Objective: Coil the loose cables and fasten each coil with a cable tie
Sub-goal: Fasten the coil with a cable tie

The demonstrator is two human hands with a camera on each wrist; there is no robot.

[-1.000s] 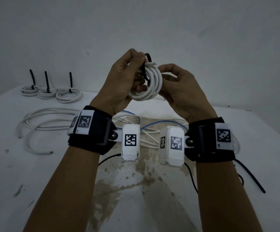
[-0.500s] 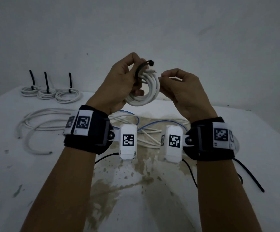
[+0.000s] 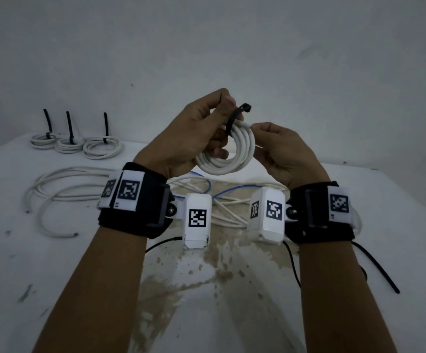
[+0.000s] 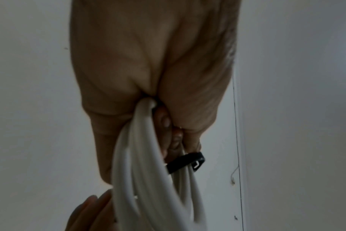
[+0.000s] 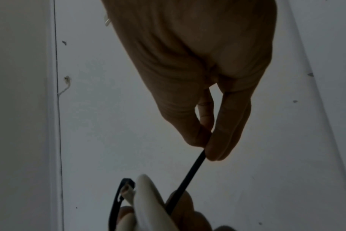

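Note:
A small coil of white cable (image 3: 228, 151) is held up above the table between both hands. My left hand (image 3: 194, 133) grips the coil (image 4: 148, 179) at its left side, fingers curled through it. A black cable tie (image 3: 234, 117) arcs over the coil's top, its head (image 4: 196, 161) sticking out to the right. My right hand (image 3: 280, 151) pinches the tie's thin tail (image 5: 193, 168) between thumb and forefinger, just right of the coil (image 5: 152, 197). The tie loop is not closed.
Three tied white coils (image 3: 74, 143) with black tie tails upright sit at the table's far left. Loose white cables (image 3: 54, 189) and a blue wire (image 3: 206, 184) lie on the table (image 3: 28, 263) under my wrists. A black tie (image 3: 377, 271) lies at right.
The tie has been drawn over the coil's top, its head now poking out to the right. My right hand shifted from the coil's side to pinching the tie's tail.

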